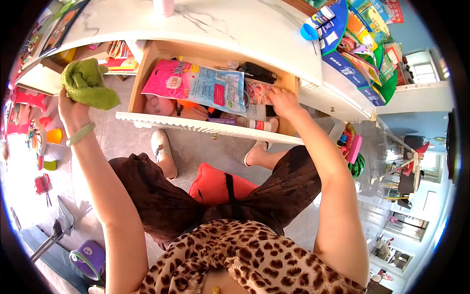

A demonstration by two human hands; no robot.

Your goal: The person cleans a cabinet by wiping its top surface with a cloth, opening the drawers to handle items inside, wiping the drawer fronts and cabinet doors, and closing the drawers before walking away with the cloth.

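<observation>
My left hand (73,110) is raised at the left, closed around a bunched green towel (90,83) that hangs over the fingers. In front of me a wooden drawer (139,93) with a white ribbed front is pulled out. My right hand (285,104) reaches into its right side, fingers apart and touching a clear packet with pinkish contents (258,92). A pink and blue bag (196,85) lies across the other contents. A black case (258,72) is at the back right, and a white tube with an orange band (259,125) is near the front.
A white marbled countertop (235,29) runs above the drawer. On its right stand a blue rack of booklets (342,63) and a bottle with a blue cap (316,23). A red cushion-like thing (215,183) sits between my legs. Toys (36,132) lie on the left floor.
</observation>
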